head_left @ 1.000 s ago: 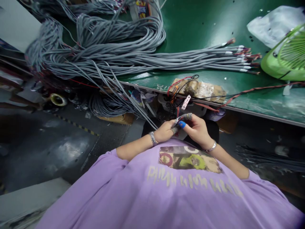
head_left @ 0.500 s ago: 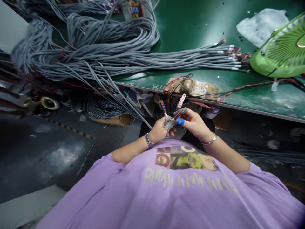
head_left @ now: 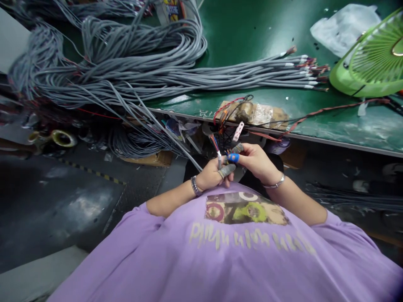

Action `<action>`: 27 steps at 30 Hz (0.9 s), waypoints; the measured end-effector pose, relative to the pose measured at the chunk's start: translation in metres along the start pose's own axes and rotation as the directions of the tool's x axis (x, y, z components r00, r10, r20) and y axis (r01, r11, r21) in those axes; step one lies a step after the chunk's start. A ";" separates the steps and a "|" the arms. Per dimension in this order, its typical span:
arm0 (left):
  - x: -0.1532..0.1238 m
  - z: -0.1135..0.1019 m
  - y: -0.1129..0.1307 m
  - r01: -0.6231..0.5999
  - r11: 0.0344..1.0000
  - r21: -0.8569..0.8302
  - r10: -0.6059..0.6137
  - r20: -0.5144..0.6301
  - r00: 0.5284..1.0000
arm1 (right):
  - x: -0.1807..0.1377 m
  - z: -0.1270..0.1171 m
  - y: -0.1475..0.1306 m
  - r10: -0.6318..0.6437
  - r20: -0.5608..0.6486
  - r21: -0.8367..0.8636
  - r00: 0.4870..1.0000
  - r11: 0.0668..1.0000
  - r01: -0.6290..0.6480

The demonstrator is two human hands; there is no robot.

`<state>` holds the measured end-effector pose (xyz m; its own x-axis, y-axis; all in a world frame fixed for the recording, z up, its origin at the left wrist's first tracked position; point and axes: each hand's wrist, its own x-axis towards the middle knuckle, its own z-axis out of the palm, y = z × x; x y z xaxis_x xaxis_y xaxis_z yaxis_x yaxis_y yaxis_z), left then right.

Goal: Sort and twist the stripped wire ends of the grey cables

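Closer to my left hand [head_left: 209,173] than half a second ago, my right hand [head_left: 257,162], thumb wrapped in blue tape [head_left: 233,157], keeps a narrow grip; what it pinches, I cannot tell. My left holds a slim round grey cable [head_left: 220,162], multicoloured wire ends [head_left: 214,142] pointing far, on the near side of the smooth green desk [head_left: 233,42]. Thick grey cable bundles [head_left: 132,75] lie left, a green plastic fan [head_left: 362,79] far right.

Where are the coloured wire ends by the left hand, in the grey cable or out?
Out: the coloured wire ends stick up past the white band on the grey cable.
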<state>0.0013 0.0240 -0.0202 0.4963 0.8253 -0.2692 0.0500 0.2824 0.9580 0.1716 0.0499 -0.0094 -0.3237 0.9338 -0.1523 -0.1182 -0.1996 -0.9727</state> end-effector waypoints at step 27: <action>0.014 -0.001 0.001 -0.139 0.957 -0.256 0.029 -0.393 0.919 | 0.009 0.009 0.016 -0.083 -0.180 0.025 0.980 0.996 0.089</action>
<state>0.0072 0.0370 -0.0234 0.1175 0.9587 -0.2589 -0.2433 0.2806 0.9285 0.1584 0.0521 -0.0247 -0.1383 0.9853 -0.1003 -0.1695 -0.1233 -0.9778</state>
